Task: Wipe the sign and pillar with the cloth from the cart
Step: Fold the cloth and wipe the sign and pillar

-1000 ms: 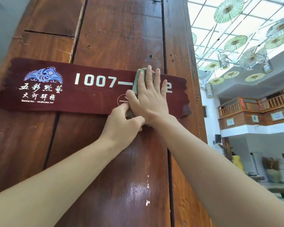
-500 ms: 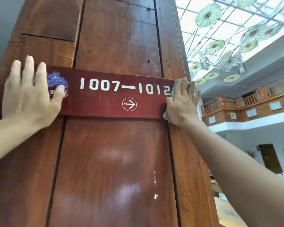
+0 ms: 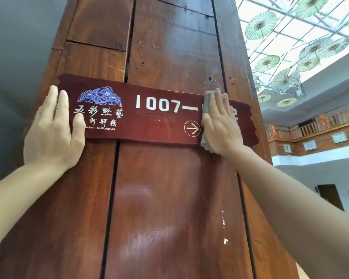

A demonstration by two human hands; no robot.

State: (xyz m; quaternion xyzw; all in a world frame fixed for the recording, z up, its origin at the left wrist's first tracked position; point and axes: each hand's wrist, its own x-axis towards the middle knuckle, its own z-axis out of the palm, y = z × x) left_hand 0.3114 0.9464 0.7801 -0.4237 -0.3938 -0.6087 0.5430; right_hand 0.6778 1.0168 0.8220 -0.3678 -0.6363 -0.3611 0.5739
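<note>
Wiping the dark red wooden sign (image 3: 153, 115)

Right hand (image 3: 220, 125) presses the soft, limp grey-green cloth (image 3: 207, 103) flat-fingered over its numbers; left hand (image 3: 52, 129) flat, steadies its left end.

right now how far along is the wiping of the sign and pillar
Done: the green cloth is already at the sign. In hand: the right hand presses it flat over the sign's right part, hiding the second number, while the left hand rests flat on the left end. Left: the pillar, where white specks show low on one plank.
</note>
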